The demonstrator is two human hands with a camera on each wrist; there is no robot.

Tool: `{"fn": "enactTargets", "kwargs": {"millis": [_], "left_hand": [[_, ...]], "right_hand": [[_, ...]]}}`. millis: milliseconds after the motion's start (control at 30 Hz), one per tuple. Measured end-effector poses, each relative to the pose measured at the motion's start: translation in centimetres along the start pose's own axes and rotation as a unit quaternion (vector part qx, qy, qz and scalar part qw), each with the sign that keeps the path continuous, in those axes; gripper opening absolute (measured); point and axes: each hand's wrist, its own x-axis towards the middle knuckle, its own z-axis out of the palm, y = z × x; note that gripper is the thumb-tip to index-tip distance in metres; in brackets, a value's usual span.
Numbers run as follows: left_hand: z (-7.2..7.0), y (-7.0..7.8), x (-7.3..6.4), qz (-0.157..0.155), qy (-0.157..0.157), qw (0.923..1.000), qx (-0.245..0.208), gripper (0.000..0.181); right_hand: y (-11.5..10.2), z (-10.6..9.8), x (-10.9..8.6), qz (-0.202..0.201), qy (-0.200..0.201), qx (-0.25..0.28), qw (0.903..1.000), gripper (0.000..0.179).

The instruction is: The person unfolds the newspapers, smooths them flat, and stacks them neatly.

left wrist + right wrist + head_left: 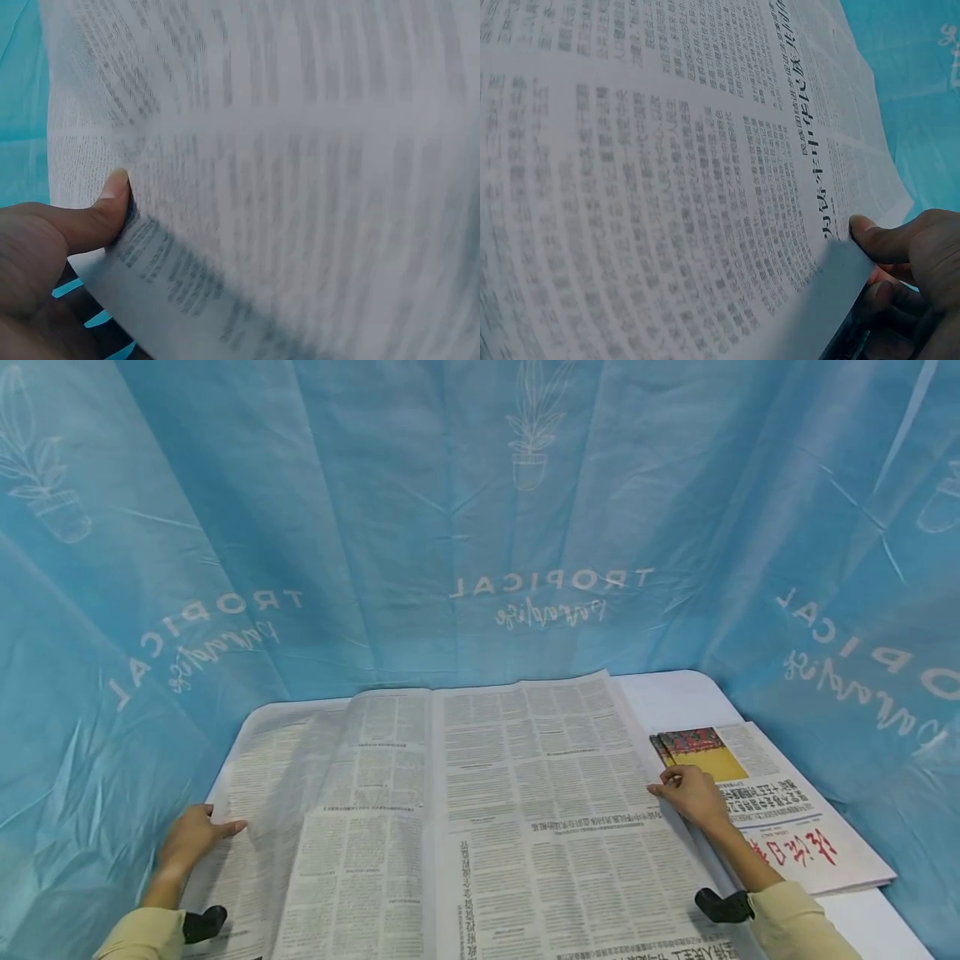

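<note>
A large newspaper (555,760) lies spread open in front of me, its left pages raised in a curved fold beside the center crease. My left hand (193,839) holds the left edge. In the left wrist view the thumb (109,206) lies on top of the printed page (262,150), with the other fingers partly hidden under the edge. At the opposite side my right hand (693,793) pinches the right margin between thumb and fingers. From the right wrist view, the sheet (667,187) bends up toward that thumb (877,238), and the fingers curl below it.
A stack of folded newspapers (795,835) with red headline characters and a color photo lies on the right of the white table (667,693), just beyond my right hand. Blue printed curtains (480,527) enclose the table at the back and both sides.
</note>
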Motion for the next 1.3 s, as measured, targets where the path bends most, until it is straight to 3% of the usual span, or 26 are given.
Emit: {"fn": "enactTargets", "kwargs": {"millis": [167, 500, 900, 1300], "left_hand": [[-0.1, -0.5, 0.0, -0.046, 0.010, 0.9989, 0.000, 0.086], [0.1, -0.5, 0.3, -0.084, 0.065, 0.9941, -0.021, 0.070], [0.8, -1.0, 0.5, -0.093, 0.101, 0.9893, -0.051, 0.060], [0.9, -0.6, 0.5, -0.101, 0.089, 0.9899, -0.044, 0.064]], "right_hand": [[0.4, 0.3, -0.2, 0.002, 0.001, -0.011, 0.9999, 0.028], [0.8, 0.0, -0.3, -0.007, 0.025, -0.028, 0.9993, 0.025], [1.0, 0.0, -0.4, -0.010, 0.050, -0.023, 0.9984, 0.024], [1.0, 0.4, -0.6, -0.019, 0.060, -0.059, 0.9962, 0.023]]}}
